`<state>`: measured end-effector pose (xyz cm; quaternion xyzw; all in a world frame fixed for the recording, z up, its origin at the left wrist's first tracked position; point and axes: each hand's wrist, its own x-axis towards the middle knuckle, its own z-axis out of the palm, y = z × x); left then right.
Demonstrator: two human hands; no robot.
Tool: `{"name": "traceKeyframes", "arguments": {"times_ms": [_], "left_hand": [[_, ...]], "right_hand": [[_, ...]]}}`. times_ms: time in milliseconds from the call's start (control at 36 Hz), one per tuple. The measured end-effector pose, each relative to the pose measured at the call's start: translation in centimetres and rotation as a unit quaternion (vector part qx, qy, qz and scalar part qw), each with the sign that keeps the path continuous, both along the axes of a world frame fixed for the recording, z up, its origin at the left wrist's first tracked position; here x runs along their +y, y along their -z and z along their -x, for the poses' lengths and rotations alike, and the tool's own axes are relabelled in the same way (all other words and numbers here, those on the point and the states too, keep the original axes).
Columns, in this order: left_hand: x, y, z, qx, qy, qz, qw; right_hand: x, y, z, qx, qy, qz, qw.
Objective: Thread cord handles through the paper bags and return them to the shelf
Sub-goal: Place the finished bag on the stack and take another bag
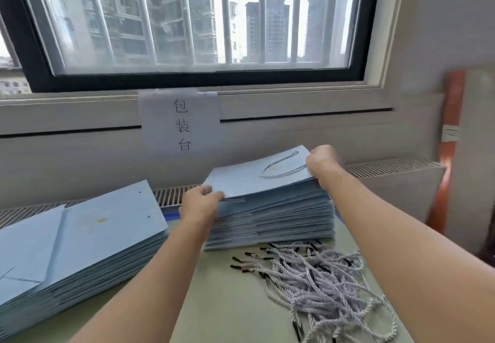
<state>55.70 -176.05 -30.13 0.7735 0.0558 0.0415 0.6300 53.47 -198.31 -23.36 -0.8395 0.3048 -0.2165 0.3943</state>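
Paper bag [257, 176] with its cord handle threaded tops the far stack, gripped at opposite corners by left hand [199, 202] and right hand [321, 159]. Unthreaded bags [88, 238] wait left; loose cords [318, 286] remain near right.

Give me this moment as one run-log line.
left hand: grips near-left corner of top bag | right hand: grips its far-right edge | top bag: corded, on right stack | loose cords: on table

hands: left [199, 203], right [322, 159] grip top bag [257, 179] | cords [321, 283] beside stack [273, 225]
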Motion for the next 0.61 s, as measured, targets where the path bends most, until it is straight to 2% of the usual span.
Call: {"name": "traceKeyframes", "arguments": {"times_ms": [111, 222, 417, 528, 611], "left_hand": [[-0.6, 1.2, 0.1, 0.024, -0.012, -0.149, 0.989], [-1.1, 1.5, 0.6, 0.034, 0.004, -0.282, 0.959], [-1.6, 2.7, 0.1, 0.017, 0.111, -0.311, 0.944], [-1.8, 3.5, 1.1, 0.017, 0.115, -0.352, 0.929], [-1.7, 3.7, 1.7, 0.008, 0.116, -0.365, 0.924]], "right_hand": [[-0.5, 1.9, 0.3, 0.073, 0.017, 0.125, 0.989], [-0.7, 3.2, 0.4, 0.112, -0.005, 0.18, 0.977], [-1.6, 4.8, 0.6, 0.155, -0.075, 0.17, 0.97], [-2.2, 5.9, 1.1, 0.144, -0.082, 0.128, 0.978], [-1.9, 6.6, 1.5, 0.131, -0.083, 0.144, 0.977]]}}
